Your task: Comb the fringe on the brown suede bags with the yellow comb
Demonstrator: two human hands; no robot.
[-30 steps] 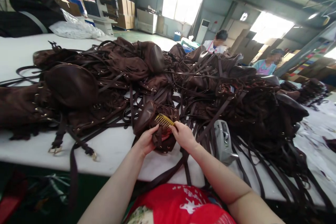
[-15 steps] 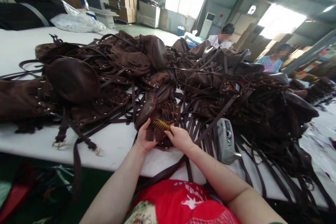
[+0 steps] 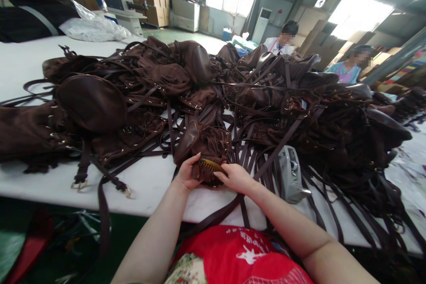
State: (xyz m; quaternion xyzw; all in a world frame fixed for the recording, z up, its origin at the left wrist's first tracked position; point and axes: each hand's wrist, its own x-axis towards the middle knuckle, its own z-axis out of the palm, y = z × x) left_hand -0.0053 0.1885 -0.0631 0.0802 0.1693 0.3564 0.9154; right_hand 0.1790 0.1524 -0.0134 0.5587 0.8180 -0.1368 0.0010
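Note:
In front of me on the white table lies a small dark brown fringed bag [image 3: 213, 140] with a smooth leather-like base at its left. My left hand [image 3: 189, 173] grips the bag's near edge, thumb on top. My right hand [image 3: 237, 177] holds a yellow-brown comb [image 3: 212, 165], its teeth lying over the fringe at the near side. The comb's right end is hidden under my fingers. A grey metal device [image 3: 291, 175] stands just right of my right hand, with brown straps around it.
A heap of brown bags [image 3: 159, 75] spans the table [image 3: 146, 182]. Buckled straps [image 3: 96, 173] trail at the left, more straps hang over the front edge at right. Two people [image 3: 349, 69] are beyond the heap. A plastic bag [image 3: 95, 26] lies far left.
My right hand has brought the comb down and slightly right, level with the fringe near the bag's close edge. My left hand still grips the bag. The view has shifted slightly.

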